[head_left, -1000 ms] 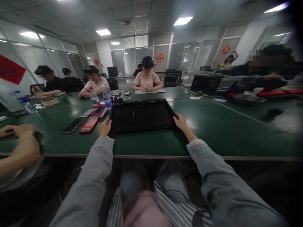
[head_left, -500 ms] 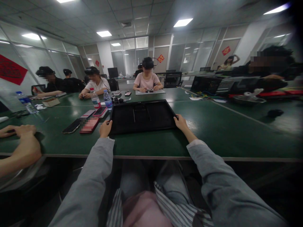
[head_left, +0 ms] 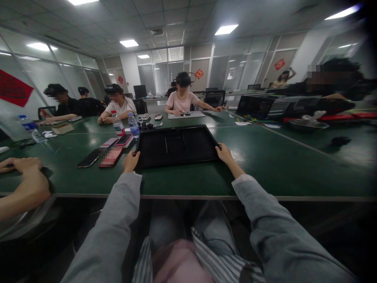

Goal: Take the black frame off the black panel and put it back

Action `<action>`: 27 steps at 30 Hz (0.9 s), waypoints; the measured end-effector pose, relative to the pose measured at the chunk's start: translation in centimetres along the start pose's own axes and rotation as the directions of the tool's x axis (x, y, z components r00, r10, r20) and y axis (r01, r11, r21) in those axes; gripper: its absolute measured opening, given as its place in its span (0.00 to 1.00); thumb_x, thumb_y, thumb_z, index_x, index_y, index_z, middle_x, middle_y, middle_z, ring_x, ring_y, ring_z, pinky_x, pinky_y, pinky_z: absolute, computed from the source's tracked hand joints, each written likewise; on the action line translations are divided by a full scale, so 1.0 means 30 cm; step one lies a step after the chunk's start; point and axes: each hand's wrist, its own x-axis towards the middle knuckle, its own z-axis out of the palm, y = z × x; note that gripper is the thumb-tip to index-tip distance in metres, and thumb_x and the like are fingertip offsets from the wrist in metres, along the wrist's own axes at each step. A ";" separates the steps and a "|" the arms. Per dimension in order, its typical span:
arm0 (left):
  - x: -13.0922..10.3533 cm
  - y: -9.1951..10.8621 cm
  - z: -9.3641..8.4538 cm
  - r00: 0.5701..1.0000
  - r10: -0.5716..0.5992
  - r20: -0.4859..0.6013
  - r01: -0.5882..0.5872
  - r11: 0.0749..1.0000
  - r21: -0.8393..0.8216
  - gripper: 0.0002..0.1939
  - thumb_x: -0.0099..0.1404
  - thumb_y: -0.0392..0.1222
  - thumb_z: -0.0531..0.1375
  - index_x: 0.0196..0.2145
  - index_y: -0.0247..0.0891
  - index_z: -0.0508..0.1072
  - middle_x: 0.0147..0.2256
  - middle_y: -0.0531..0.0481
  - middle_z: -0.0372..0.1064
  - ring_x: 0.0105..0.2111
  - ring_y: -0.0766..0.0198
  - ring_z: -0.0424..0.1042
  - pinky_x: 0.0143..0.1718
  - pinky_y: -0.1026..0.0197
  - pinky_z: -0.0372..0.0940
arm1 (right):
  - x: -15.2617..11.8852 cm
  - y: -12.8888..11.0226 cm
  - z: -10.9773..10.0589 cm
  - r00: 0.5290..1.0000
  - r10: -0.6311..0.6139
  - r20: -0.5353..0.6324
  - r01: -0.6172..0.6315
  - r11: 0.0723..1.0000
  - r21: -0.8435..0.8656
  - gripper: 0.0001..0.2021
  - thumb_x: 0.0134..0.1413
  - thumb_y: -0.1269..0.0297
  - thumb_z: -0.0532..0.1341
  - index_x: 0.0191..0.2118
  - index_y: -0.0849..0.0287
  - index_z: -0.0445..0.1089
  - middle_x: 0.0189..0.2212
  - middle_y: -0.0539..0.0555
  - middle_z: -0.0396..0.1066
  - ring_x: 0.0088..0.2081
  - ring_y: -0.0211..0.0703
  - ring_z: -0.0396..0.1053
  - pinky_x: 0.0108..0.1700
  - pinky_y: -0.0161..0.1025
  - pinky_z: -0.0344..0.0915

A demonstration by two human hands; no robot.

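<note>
Black tray (head_left: 153,149) | unmoved | left hand (head_left: 131,161), right hand (head_left: 225,153) closed on sides | co-worker's arm (head_left: 209,106) newly outstretched; hold seemingly unaffected

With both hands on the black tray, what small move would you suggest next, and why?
Perhaps ease the black tray slightly right: the left hand and right hand grip its opposite sides, and a blue-capped bottle stands close to its far left corner.
</note>
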 end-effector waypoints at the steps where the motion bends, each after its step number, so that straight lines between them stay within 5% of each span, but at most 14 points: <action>1: -0.001 0.000 -0.001 1.000 0.000 -0.005 0.000 1.000 0.004 0.25 0.71 0.54 0.57 0.58 0.36 0.73 0.56 0.36 0.74 0.57 0.47 0.72 0.55 0.50 0.65 | -0.005 -0.008 -0.005 1.000 0.004 0.006 -0.004 1.000 -0.007 0.21 0.64 0.62 0.53 0.59 0.64 0.67 0.51 0.68 0.75 0.55 0.59 0.72 0.57 0.52 0.67; 12: 0.016 -0.021 -0.002 0.999 -0.005 -0.043 0.005 1.000 -0.012 0.23 0.69 0.54 0.60 0.54 0.36 0.76 0.52 0.37 0.77 0.54 0.46 0.74 0.54 0.50 0.66 | -0.058 -0.093 -0.109 0.995 0.061 0.080 -0.058 0.997 -0.041 0.20 0.63 0.56 0.60 0.55 0.61 0.70 0.47 0.65 0.77 0.51 0.56 0.74 0.55 0.47 0.68; 27: 0.046 -0.062 0.029 0.999 0.027 -0.036 -0.029 0.998 -0.056 0.24 0.69 0.54 0.60 0.54 0.35 0.75 0.52 0.37 0.77 0.55 0.50 0.74 0.55 0.54 0.65 | -0.024 -0.023 -0.061 0.992 0.041 0.118 -0.024 0.990 -0.140 0.20 0.68 0.59 0.54 0.59 0.64 0.67 0.51 0.67 0.75 0.54 0.56 0.73 0.55 0.46 0.67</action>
